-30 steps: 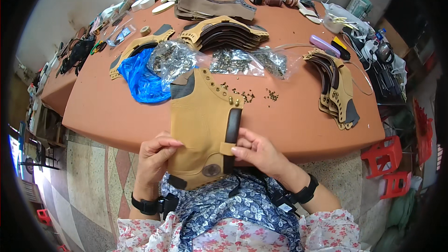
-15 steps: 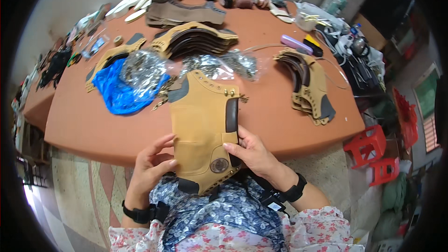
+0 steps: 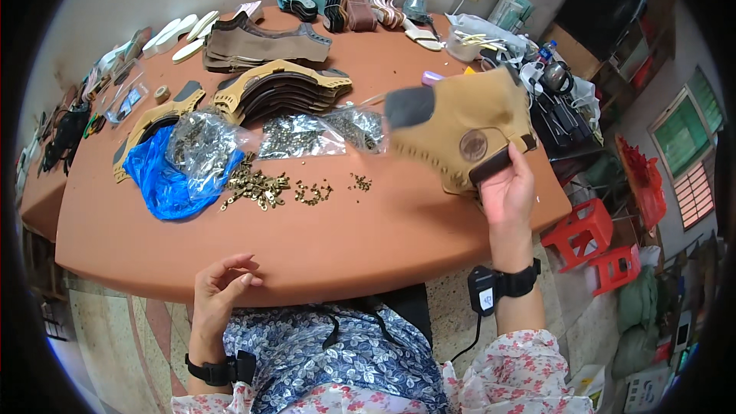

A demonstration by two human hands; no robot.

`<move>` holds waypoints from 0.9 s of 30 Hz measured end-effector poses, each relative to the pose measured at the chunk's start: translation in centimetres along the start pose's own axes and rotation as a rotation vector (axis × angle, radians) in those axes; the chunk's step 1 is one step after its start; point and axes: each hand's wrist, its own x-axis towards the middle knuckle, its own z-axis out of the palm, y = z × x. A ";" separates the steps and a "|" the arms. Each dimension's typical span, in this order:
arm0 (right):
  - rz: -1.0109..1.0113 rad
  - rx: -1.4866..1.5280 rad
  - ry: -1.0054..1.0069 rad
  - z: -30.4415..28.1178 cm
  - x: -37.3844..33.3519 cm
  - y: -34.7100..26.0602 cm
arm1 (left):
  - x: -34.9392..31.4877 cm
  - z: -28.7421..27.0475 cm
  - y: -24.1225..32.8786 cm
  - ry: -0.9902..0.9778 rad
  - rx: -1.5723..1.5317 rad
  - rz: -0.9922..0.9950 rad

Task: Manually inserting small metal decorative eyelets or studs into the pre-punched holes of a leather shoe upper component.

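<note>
At the table's right side, my right hand point(image 3: 507, 192) grips a tan shoe upper point(image 3: 475, 119) by its dark brown padded collar. The upper is raised and tilted, with a dark grey end piece, a round badge and a row of eyelets along one edge. It hides most of the spot where a small pile of uppers lay. My left hand point(image 3: 222, 287) is at the table's near edge, fingers loosely bent and apart, with nothing in it. Small brass hooks point(image 3: 259, 185) and smaller brass pieces point(image 3: 313, 192) lie loose mid-table.
Clear bags of metal fittings point(image 3: 299, 136) and a blue plastic bag point(image 3: 165, 184) lie behind the loose pieces. A stack of tan uppers point(image 3: 287, 80) stands beyond, with brown uppers point(image 3: 264, 47) farther back. Red stools point(image 3: 579, 231) stand on the floor at right.
My right hand has carried the upper from in front of me to the right side of the table. My left hand has let go of it and stays near the edge.
</note>
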 end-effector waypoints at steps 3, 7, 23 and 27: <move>0.042 -0.007 0.171 -1.0 2.4 0.3 | 0.2 -0.6 -0.8 0.006 -0.018 -0.008; 0.032 -0.072 0.182 -3.9 5.0 2.0 | 0.1 -0.8 -1.0 0.022 -0.041 -0.016; 0.010 -0.134 0.200 2.3 5.7 7.4 | 0.0 -1.1 -1.5 0.051 -0.065 -0.003; 0.035 -0.511 0.021 1.6 2.9 5.6 | -0.3 -1.2 -1.4 0.062 -0.065 0.003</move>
